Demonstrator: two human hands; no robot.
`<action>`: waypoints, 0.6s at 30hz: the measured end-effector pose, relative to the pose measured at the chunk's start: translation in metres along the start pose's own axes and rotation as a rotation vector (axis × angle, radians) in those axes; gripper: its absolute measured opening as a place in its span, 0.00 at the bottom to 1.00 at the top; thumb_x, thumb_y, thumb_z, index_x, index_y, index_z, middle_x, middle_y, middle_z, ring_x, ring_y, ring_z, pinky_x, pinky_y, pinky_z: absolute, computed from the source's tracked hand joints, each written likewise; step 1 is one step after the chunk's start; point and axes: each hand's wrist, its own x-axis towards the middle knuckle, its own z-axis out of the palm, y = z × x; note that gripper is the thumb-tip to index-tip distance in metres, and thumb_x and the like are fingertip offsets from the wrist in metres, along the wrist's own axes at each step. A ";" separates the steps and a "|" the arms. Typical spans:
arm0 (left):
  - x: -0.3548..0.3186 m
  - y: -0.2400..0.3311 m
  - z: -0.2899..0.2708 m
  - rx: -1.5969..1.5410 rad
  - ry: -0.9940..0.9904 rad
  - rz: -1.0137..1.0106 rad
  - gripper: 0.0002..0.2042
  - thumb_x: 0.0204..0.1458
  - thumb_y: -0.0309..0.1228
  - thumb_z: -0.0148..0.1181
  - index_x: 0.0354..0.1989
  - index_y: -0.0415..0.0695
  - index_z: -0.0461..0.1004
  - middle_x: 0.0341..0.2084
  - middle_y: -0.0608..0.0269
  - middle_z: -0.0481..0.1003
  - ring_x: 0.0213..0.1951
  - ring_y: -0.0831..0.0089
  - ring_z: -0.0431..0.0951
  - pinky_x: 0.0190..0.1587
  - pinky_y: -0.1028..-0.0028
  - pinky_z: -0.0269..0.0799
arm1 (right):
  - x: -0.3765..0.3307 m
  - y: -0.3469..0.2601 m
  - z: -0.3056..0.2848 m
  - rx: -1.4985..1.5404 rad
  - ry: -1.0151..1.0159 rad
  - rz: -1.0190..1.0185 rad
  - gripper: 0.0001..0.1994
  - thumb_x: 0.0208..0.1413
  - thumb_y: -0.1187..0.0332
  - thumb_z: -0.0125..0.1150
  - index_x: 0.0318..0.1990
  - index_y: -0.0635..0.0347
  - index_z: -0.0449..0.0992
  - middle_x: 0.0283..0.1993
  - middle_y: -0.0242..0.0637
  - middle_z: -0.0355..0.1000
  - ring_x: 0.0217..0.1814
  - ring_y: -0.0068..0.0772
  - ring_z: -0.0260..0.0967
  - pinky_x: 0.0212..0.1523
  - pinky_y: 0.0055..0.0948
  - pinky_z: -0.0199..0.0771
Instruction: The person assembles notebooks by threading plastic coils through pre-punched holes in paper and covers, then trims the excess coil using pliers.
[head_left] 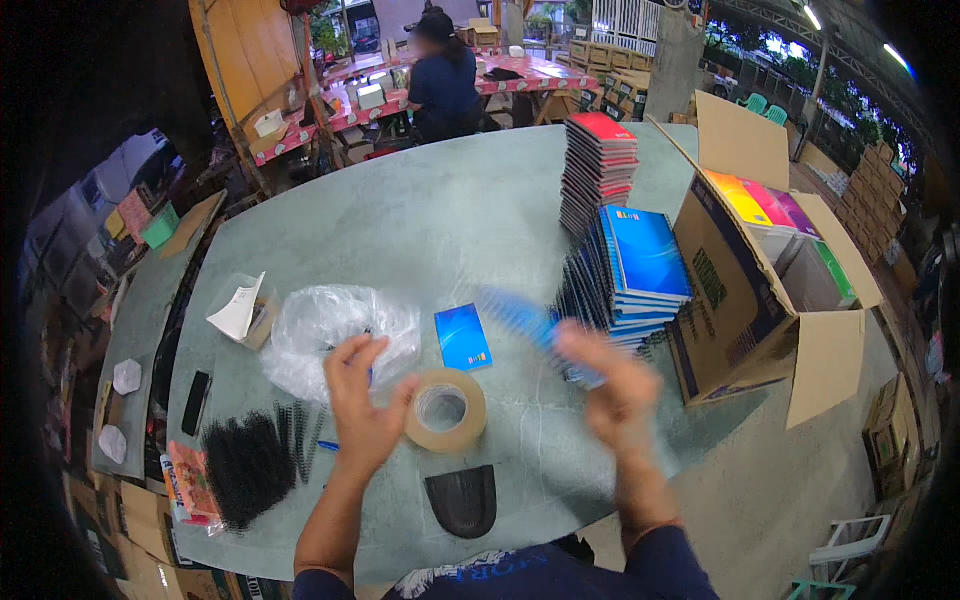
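Note:
My right hand is blurred by motion and closed on a small blue notebook, itself smeared, beside a stack of blue spiral notebooks. My left hand is raised over the table with curled fingers, its thumb apart, and what looks like a slim blue pen between the fingers. Right by that thumb lies a roll of brown packing tape. A blue notebook cover rests flat between my hands. Behind my left hand sits a crumpled clear plastic bag.
Black spiral coils lie at the left, near a dark phone-like object. A black pouch-like item is close to me. Red notebooks stand stacked behind the blue ones. An open carton holds colourful notebooks. A person is farther back.

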 end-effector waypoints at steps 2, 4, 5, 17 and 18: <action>-0.003 -0.006 -0.007 -0.104 0.093 -0.106 0.19 0.38 0.30 0.67 0.41 0.42 0.72 0.41 0.52 0.68 0.46 0.54 0.66 0.49 0.63 0.61 | 0.044 -0.001 -0.039 -0.311 0.149 -0.179 0.23 0.38 0.84 0.50 0.46 0.59 0.74 0.48 0.43 0.72 0.53 0.44 0.69 0.53 0.38 0.66; -0.010 -0.009 0.001 -0.069 -0.056 -0.018 0.17 0.38 0.31 0.67 0.39 0.42 0.73 0.40 0.53 0.68 0.46 0.55 0.66 0.50 0.61 0.59 | 0.064 0.005 -0.065 -0.487 0.202 -0.248 0.21 0.41 0.82 0.53 0.47 0.59 0.74 0.48 0.44 0.72 0.54 0.45 0.67 0.55 0.39 0.65; -0.015 -0.010 0.003 -0.068 -0.045 -0.015 0.17 0.38 0.31 0.67 0.39 0.42 0.73 0.40 0.53 0.68 0.46 0.55 0.66 0.50 0.61 0.59 | 0.064 0.019 -0.064 -0.556 0.084 -0.122 0.19 0.44 0.78 0.54 0.47 0.59 0.73 0.49 0.44 0.71 0.54 0.45 0.67 0.55 0.40 0.64; -0.032 -0.025 0.020 -0.192 -0.146 0.008 0.07 0.44 0.29 0.63 0.31 0.41 0.75 0.33 0.56 0.72 0.40 0.59 0.70 0.42 0.66 0.64 | 0.048 0.028 -0.068 -0.562 -0.280 0.041 0.13 0.48 0.75 0.56 0.44 0.60 0.73 0.50 0.43 0.70 0.56 0.47 0.64 0.54 0.39 0.64; -0.034 -0.031 0.022 -0.178 -0.134 -0.008 0.07 0.44 0.29 0.63 0.31 0.41 0.75 0.33 0.56 0.72 0.40 0.59 0.70 0.42 0.66 0.64 | 0.048 0.015 -0.062 -0.617 -0.261 -0.013 0.13 0.46 0.76 0.57 0.42 0.61 0.74 0.47 0.43 0.72 0.54 0.45 0.66 0.53 0.38 0.65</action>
